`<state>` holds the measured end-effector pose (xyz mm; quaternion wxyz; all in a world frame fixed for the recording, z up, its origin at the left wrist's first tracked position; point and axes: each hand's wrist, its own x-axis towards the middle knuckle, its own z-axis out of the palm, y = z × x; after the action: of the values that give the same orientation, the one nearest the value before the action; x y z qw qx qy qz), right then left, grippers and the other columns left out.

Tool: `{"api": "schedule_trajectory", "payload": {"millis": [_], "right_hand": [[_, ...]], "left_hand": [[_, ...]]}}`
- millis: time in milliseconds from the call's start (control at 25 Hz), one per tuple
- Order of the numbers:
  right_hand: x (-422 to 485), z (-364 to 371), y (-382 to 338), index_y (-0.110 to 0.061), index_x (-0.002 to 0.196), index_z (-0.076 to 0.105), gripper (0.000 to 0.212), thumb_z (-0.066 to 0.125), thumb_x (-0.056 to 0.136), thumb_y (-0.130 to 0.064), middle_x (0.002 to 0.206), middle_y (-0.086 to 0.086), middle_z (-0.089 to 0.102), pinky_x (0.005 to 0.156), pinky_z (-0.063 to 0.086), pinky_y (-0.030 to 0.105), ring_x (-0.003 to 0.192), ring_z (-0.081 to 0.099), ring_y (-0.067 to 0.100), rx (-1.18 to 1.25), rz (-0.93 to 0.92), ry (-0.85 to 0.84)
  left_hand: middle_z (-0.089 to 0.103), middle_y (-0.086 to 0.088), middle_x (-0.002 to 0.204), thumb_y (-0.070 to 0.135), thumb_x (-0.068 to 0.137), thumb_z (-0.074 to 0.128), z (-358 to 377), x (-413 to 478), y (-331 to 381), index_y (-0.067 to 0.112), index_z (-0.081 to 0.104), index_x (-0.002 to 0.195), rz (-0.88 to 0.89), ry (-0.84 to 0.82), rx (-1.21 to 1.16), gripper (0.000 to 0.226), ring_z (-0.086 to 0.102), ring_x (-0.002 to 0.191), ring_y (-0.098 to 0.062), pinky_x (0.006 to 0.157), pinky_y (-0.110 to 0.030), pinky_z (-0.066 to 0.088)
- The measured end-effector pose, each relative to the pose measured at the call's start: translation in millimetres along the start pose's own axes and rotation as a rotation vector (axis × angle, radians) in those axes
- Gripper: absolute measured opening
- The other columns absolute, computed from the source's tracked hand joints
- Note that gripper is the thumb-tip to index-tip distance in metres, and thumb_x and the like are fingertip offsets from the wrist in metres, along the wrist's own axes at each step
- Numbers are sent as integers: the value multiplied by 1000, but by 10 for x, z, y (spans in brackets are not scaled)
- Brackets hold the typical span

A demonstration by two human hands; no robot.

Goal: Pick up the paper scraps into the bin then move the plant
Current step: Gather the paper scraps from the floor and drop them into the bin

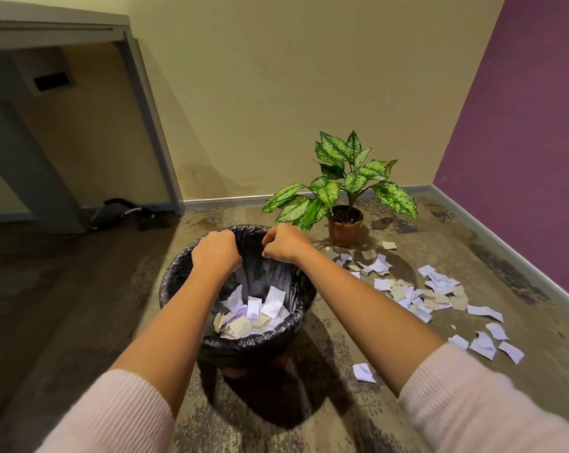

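A round bin (178,282) lined with a black plastic bag stands on the floor in front of me, with several white and beige paper scraps (250,313) at its bottom. My left hand (216,251) and my right hand (284,241) are both closed on the bag's far rim, side by side. More paper scraps (437,295) lie scattered on the floor to the right of the bin. A green-leaved plant (340,178) in a terracotta pot (345,228) stands behind the bin, near the wall.
A grey desk (64,37) stands at the left with cables on the floor under it. A beige wall runs behind the plant and a purple wall (522,125) closes the right side. The floor is a worn patterned carpet.
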<state>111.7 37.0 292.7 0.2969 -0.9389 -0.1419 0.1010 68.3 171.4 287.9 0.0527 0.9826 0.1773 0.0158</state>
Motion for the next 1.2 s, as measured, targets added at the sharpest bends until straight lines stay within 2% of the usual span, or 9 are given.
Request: {"api": "schedule_trajectory", "payload": {"millis": [200,360,560,680,800,960,1080,1200], "right_hand": [[-69,-159,183,-16,100,74,21,65,82,-11,107,11,69,81,52,30,97,64,27,78,24,132],[-175,-425,480,-21,93,71,17,63,81,-12,100,8,65,69,48,31,86,63,26,139,88,255],[-421,-673,1267,-20,95,71,22,60,79,-11,106,13,69,84,56,42,93,65,32,87,207,241],[-645,-627,1842,-20,96,72,22,60,79,-11,107,14,70,82,56,38,95,65,32,22,288,202],[-877,-442,2414,-22,107,70,33,60,79,-8,110,13,69,76,51,31,98,64,30,-16,358,105],[-1111,13,3033,-25,125,61,48,63,80,-9,127,13,61,89,51,32,115,57,29,-86,403,-77],[-1222,421,3340,-32,134,52,56,63,83,-12,140,15,48,101,44,39,130,43,32,-152,405,-177],[-1311,787,3523,-39,142,39,64,62,86,-20,151,13,25,109,36,49,141,18,36,-285,294,-283]], "left_hand": [[62,-17,112,23,84,65,-99,-76,299,9,61,113,71,87,-63,33,61,103,-38,77,-40,47],[64,-15,108,25,84,62,-136,-171,757,11,62,108,181,158,-132,27,62,101,-38,74,-39,47],[65,-14,100,29,84,62,101,-452,1511,14,61,101,393,156,-190,23,63,94,-38,66,-36,42],[64,-14,107,29,85,61,531,-643,1876,15,60,105,462,14,-183,24,62,100,-37,73,-39,47],[62,-10,117,29,86,63,1127,-806,2080,16,60,110,479,-206,-112,27,60,108,-33,82,-39,49],[59,-9,124,31,84,68,1877,-982,2092,16,58,120,492,-456,10,41,58,114,-30,89,-38,49],[49,-12,134,35,82,69,2303,-1046,2046,16,50,131,449,-569,33,56,52,122,-30,97,-39,46],[26,-17,148,35,78,76,2617,-1071,2025,20,36,143,392,-631,28,78,49,127,-34,101,-42,46]]}}
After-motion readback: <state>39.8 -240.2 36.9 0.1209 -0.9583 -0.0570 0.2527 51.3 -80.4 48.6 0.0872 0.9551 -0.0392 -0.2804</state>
